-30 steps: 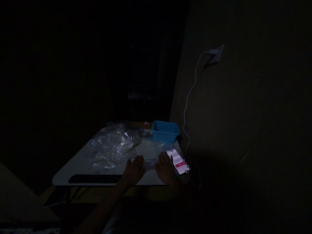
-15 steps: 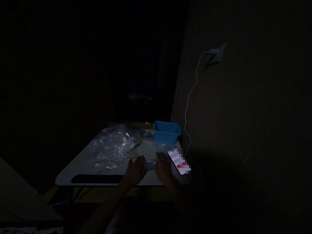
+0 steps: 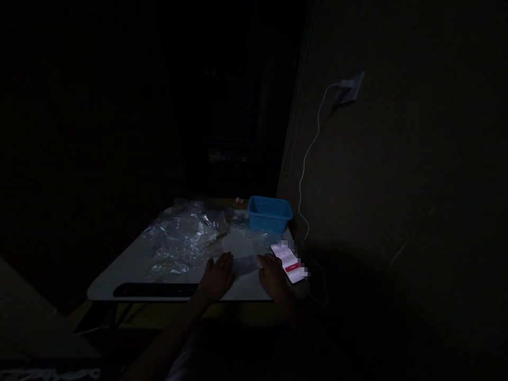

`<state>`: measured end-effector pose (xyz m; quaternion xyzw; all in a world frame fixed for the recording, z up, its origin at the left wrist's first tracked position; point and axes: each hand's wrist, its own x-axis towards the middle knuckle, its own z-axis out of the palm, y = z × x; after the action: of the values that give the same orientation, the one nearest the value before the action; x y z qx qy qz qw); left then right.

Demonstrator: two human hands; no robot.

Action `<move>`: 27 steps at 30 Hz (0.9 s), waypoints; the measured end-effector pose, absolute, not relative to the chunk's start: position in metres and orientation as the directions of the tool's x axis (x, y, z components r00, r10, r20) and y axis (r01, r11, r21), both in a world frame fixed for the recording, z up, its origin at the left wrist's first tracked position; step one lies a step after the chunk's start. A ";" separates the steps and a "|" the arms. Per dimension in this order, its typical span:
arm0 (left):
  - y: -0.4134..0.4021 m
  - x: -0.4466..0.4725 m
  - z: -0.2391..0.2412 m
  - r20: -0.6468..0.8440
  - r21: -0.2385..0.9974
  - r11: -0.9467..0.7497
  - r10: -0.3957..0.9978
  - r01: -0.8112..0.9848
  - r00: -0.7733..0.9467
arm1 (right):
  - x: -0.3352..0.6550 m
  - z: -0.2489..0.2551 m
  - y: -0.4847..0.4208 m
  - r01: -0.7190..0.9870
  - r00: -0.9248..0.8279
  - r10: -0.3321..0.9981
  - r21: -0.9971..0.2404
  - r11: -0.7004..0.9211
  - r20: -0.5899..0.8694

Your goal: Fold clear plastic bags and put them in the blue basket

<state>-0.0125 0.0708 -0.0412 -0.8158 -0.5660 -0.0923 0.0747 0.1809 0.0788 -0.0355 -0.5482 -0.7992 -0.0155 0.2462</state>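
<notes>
Dim desk (image 3: 121, 274) bears both hands flat, fingers outstretched and gripping nothing: left hand (image 3: 217, 276) by plastic (image 3: 186, 238), right hand (image 3: 273, 276) beside a lit phone (image 3: 289, 261).

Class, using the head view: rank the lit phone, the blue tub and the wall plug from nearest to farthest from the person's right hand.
1. Lit phone: right beside the right hand, on its right.
2. Blue tub: ahead, at the far end of the table.
3. Wall plug: high up, to the right.
</notes>
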 end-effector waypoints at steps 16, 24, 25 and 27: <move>0.072 -0.014 -0.046 0.307 0.003 -0.384 0.879 0.923 0.365 | 0.180 -0.030 0.074 0.803 -0.440 0.807 -0.229 0.550 0.394; 0.071 -0.014 -0.043 0.291 -0.025 -0.385 0.880 0.922 0.376 | 0.181 -0.030 0.075 0.809 -0.446 0.801 -0.204 0.552 0.400; 0.071 -0.014 -0.042 0.286 -0.023 -0.385 0.882 0.923 0.375 | 0.181 -0.030 0.075 0.806 -0.453 0.799 -0.203 0.557 0.396; 0.071 -0.014 -0.042 0.280 -0.016 -0.384 0.885 0.923 0.372 | 0.182 -0.031 0.076 0.806 -0.461 0.800 -0.194 0.558 0.384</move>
<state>-0.0137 0.0708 -0.0422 -0.8240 -0.5486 -0.1131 0.0851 0.1816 0.0763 -0.0307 -0.4698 -0.8548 -0.0074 0.2204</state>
